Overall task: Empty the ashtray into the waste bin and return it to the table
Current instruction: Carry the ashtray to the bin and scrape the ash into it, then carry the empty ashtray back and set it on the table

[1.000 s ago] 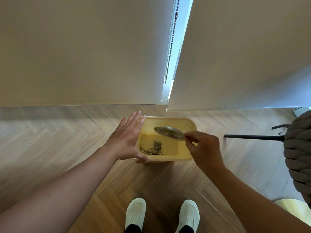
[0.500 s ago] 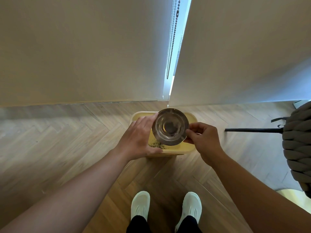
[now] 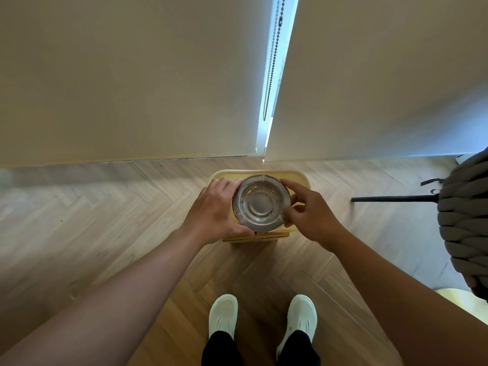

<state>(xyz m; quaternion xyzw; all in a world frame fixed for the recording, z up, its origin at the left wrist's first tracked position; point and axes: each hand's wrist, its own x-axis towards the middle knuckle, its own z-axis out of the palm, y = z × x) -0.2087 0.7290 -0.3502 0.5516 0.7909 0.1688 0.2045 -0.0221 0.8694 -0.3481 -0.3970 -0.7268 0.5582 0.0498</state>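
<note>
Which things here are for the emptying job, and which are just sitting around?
For the job:
- ashtray, held over the bin
- yellow waste bin
- left hand and right hand, both gripping the ashtray

Just sitting around:
- grey knitted seat
- black leg
- blind chain

- Waste bin (image 3: 301, 178): interior almost wholly covered by the ashtray (image 3: 261, 203) held between the left hand (image 3: 214, 215) and the right hand (image 3: 314, 217); contents not visible.
- Markings on the bin wall below the hands: too small to read.
- Woven grey object (image 3: 464, 223) right of the right hand: cut off by the frame edge.
</note>
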